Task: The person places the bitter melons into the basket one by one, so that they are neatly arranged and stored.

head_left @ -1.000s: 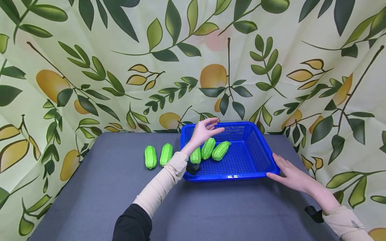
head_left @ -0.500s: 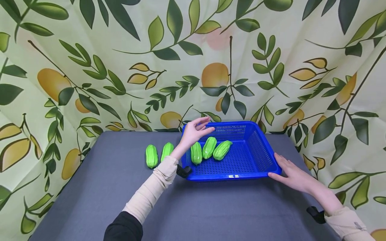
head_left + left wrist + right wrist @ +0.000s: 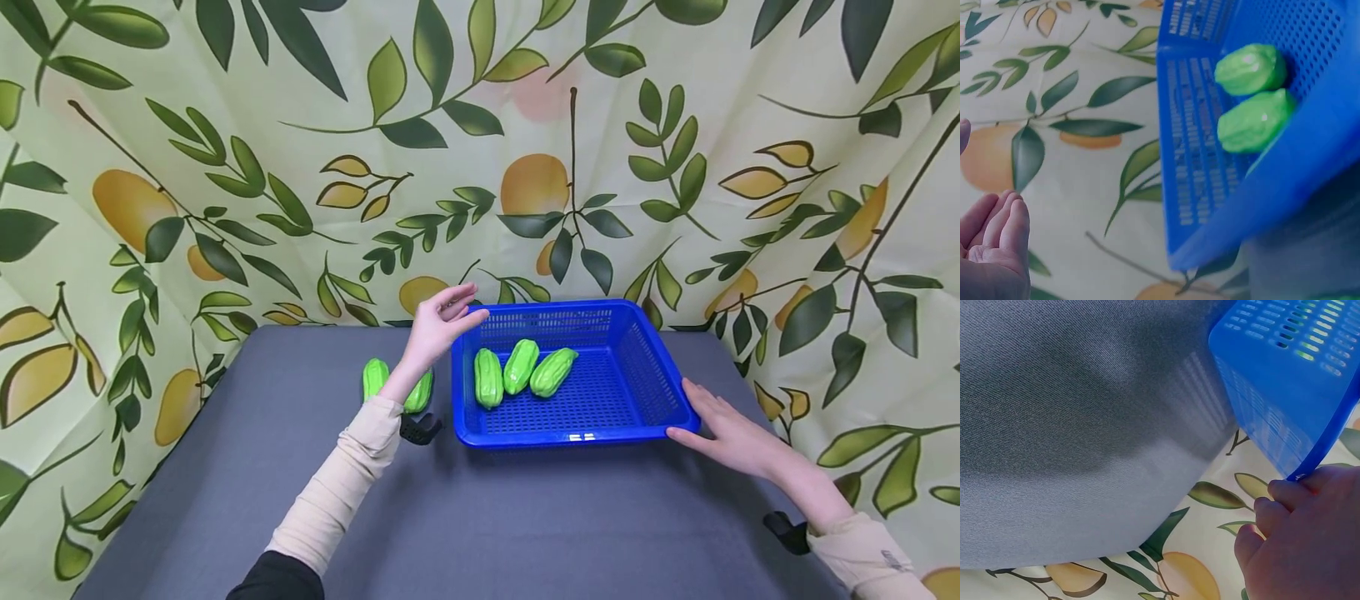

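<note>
My left hand point(image 3: 446, 321) hovers left of the blue basket point(image 3: 517, 438), fingers loosely bent and nothing held. In the left wrist view, the fingers point(image 3: 1013, 228) show at the lower left, apart from the basket. My right hand point(image 3: 731, 433) rests against the basket's front right corner, fingers extended along the rim; the right wrist view shows its knuckles beside the blue rim point(image 3: 1329, 437). Three green ridged gourds point(image 3: 520, 367) lie in the basket's left part. Two more gourds point(image 3: 375, 377) lie on the table to its left, partly covered by my left forearm and wrist.
A grey cloth covers the table point(image 3: 585, 525). Behind and beside it hangs a leaf-patterned curtain point(image 3: 450, 183), close to the basket's back wall. Black wrist cameras point(image 3: 422, 428) are strapped to both wrists.
My left hand has moved left, from over the basket to outside its left rim, over the two gourds on the table. The right hand stays at the basket's corner.
</note>
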{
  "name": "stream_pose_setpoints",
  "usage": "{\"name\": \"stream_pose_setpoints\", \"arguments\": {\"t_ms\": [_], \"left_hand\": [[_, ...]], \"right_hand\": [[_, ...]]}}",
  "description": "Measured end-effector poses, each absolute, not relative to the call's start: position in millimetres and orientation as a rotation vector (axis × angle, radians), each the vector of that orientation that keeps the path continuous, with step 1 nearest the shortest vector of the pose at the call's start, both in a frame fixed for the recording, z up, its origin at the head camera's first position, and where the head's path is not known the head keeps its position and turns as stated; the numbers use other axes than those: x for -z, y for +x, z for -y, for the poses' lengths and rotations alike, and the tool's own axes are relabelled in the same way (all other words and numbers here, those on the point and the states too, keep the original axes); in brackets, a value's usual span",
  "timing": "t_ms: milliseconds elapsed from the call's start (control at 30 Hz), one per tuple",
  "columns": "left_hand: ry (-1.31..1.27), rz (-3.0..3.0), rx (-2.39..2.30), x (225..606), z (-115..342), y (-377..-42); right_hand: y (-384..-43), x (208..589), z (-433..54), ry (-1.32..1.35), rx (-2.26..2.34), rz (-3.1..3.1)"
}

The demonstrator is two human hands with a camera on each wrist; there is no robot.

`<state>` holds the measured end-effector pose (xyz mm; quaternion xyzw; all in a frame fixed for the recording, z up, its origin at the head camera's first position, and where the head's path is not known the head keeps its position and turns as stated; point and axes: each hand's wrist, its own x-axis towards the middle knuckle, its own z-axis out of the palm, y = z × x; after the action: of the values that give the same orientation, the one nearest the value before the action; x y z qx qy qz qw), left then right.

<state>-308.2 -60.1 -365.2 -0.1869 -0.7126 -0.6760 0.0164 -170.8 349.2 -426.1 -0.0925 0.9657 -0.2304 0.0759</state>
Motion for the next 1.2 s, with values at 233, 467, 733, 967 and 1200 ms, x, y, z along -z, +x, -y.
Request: {"name": "stream_pose_setpoints", "arguments": {"t_ms": [233,467,733,967,1200], "left_hand": [[-0.48,2.181,2.075,367,95,-302],[-0.303,2.182,2.057,383,131,-293],[-0.248,2.189,2.03,394,151,-288],[-0.12,2.17,2.011,401,168,-281],[-0.035,2.152,1.957,410,183,-277]], "right_hand": [[-172,428,-350,-0.275,0.708,-2.892],[-172,428,-349,-0.293,0.718,-2.89],[-173,430,-350,-0.31,0.724,-2.896],[-172,431,-349,-0.294,0.728,-2.887],[-172,429,-350,-0.29,0.729,-2.89]]}}
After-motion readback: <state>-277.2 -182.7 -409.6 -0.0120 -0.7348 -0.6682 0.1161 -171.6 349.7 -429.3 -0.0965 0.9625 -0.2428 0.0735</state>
